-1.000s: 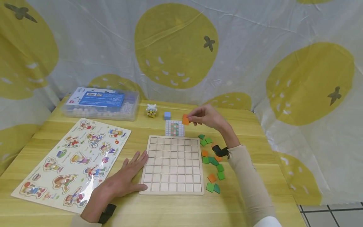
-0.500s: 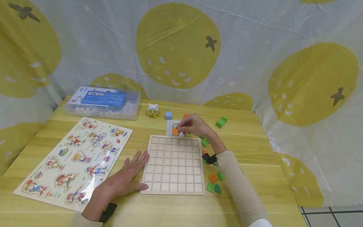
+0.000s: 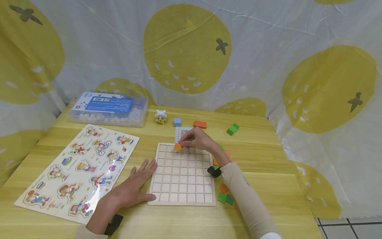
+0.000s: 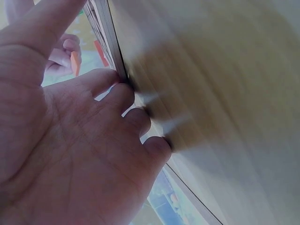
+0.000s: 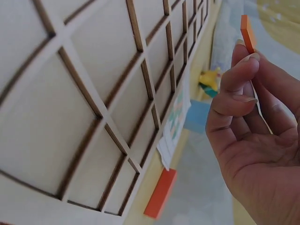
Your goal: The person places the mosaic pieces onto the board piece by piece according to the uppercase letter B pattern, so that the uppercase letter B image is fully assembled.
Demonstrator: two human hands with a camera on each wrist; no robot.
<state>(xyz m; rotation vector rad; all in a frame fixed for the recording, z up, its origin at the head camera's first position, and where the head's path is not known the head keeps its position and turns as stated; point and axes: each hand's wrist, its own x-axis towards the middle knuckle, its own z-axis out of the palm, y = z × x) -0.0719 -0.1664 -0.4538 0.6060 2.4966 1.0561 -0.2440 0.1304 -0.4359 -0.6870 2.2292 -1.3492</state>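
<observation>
Right hand [image 3: 198, 139] pinches a small orange tile [image 3: 177, 146] between thumb and fingertips, over the far edge of the wooden grid board [image 3: 182, 174], near its third column from the left. One second earlier this hand held the tile higher and farther right, beyond the pattern card [image 3: 181, 132]; it has since come down and leftward to the board. In the right wrist view the tile [image 5: 247, 33] is a thin, flat orange square seen edge-on, clear of the board's cells [image 5: 93, 93]. Left hand [image 3: 131, 187] lies flat with fingers spread on the table [image 3: 268, 186], fingertips against the board's left edge, unchanged from before. Loose green and orange tiles [image 3: 224, 196] lie right of the board; an orange block [image 3: 200, 124], a blue cube [image 3: 177, 121] and green pieces [image 3: 232, 128] sit beyond it. A picture puzzle [image 3: 77, 169] lies to the left.
</observation>
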